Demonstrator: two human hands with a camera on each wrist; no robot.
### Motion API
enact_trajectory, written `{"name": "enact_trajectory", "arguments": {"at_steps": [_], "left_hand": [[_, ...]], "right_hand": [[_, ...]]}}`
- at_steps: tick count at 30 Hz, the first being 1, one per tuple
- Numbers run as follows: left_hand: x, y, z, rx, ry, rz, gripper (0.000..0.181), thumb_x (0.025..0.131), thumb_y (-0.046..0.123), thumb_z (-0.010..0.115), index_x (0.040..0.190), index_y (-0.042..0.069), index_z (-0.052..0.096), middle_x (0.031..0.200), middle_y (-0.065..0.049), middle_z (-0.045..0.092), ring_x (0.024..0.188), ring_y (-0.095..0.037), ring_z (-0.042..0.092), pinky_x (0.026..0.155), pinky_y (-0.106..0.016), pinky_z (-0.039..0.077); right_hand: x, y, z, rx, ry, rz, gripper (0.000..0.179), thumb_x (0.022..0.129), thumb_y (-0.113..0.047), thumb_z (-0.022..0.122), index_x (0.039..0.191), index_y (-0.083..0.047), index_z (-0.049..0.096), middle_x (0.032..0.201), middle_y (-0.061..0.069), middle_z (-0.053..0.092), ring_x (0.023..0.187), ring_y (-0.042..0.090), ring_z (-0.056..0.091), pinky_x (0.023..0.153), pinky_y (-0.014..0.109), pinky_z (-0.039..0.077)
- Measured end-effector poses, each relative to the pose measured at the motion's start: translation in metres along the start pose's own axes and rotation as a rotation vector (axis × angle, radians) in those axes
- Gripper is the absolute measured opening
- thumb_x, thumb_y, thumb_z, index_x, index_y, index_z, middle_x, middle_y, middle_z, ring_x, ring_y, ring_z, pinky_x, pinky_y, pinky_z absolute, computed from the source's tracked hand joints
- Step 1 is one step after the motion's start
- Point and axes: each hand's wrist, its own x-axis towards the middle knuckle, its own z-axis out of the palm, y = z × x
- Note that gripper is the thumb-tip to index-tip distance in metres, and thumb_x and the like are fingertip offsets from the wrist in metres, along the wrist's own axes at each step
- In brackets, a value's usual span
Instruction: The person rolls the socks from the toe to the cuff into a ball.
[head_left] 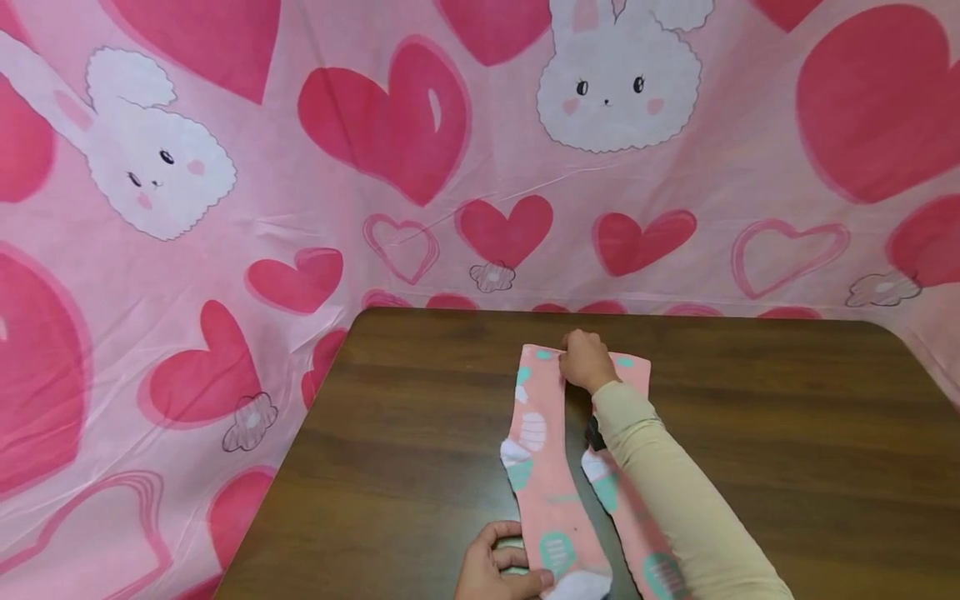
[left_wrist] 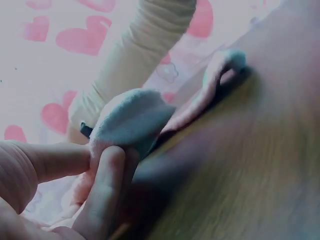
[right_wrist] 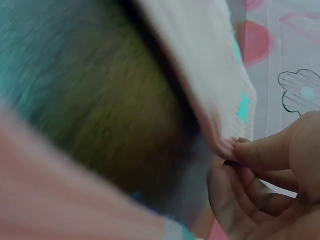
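Note:
A pink sock (head_left: pixel 543 475) with teal and white patches lies lengthwise, its cuff toward the far side and its white toe toward me. My left hand (head_left: pixel 501 567) pinches it near the toe; in the left wrist view the thumb and fingers hold the toe end (left_wrist: pixel 132 122) raised. At the far end, my right hand (head_left: pixel 587 362) grips the right corner of the same sock's cuff, also seen pinched by the fingers (right_wrist: pixel 265 155) in the right wrist view. A matching second sock (head_left: pixel 637 525) lies to the right, partly covered by my right forearm.
The socks are on a dark brown wooden table (head_left: pixel 405 433). A pink cloth (head_left: pixel 517 175) printed with hearts and rabbits hangs behind the table and along its left side. A small black piece (head_left: pixel 595 433) shows beside the right sleeve, its kind unclear.

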Motion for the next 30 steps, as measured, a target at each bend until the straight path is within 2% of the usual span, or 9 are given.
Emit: {"name": "enact_trajectory", "arguments": {"at_steps": [2, 6, 10, 15, 30], "left_hand": [[0.000, -0.001, 0.001, -0.039, -0.030, -0.013, 0.059, 0.076, 0.002, 0.084, 0.125, -0.005, 0.052, 0.092, -0.016, 0.072, 0.076, -0.024, 0.071, 0.069, -0.035, 0.058], [0.001, 0.000, 0.006, -0.086, -0.076, -0.005, 0.061, 0.075, 0.001, 0.084, 0.126, -0.004, 0.052, 0.094, -0.017, 0.072, 0.078, -0.024, 0.071, 0.069, -0.032, 0.057], [0.001, 0.004, 0.011, -0.110, -0.096, 0.005, 0.062, 0.074, -0.001, 0.084, 0.125, -0.003, 0.050, 0.094, -0.018, 0.071, 0.077, -0.024, 0.072, 0.068, -0.033, 0.058], [-0.001, 0.010, 0.015, -0.096, -0.127, 0.016, 0.064, 0.076, 0.004, 0.084, 0.128, -0.002, 0.047, 0.096, -0.018, 0.071, 0.078, -0.024, 0.071, 0.069, -0.033, 0.058], [-0.002, 0.014, 0.035, -0.163, -0.238, 0.038, 0.064, 0.079, 0.003, 0.081, 0.129, -0.002, 0.041, 0.100, -0.019, 0.069, 0.080, -0.027, 0.073, 0.069, -0.033, 0.058]], "right_hand": [[0.000, 0.001, 0.000, 0.027, 0.018, -0.011, 0.021, 0.090, -0.006, 0.062, 0.104, 0.003, 0.073, 0.109, 0.022, 0.069, 0.106, 0.046, 0.061, 0.088, 0.054, 0.051], [0.001, 0.001, -0.003, 0.082, 0.058, -0.011, 0.016, 0.089, -0.006, 0.063, 0.097, -0.001, 0.075, 0.100, 0.017, 0.070, 0.101, 0.042, 0.061, 0.081, 0.051, 0.051], [0.000, -0.002, -0.006, 0.114, 0.088, -0.002, 0.015, 0.089, -0.009, 0.065, 0.097, -0.002, 0.075, 0.097, 0.015, 0.070, 0.100, 0.041, 0.061, 0.082, 0.052, 0.050], [-0.003, -0.004, -0.012, 0.126, 0.101, 0.010, 0.014, 0.090, -0.012, 0.066, 0.098, -0.005, 0.076, 0.094, 0.013, 0.070, 0.095, 0.039, 0.062, 0.081, 0.051, 0.050], [-0.013, 0.010, -0.036, 0.132, 0.132, 0.021, 0.013, 0.091, -0.012, 0.066, 0.096, -0.006, 0.077, 0.088, 0.010, 0.068, 0.098, 0.040, 0.057, 0.079, 0.053, 0.048]]}}
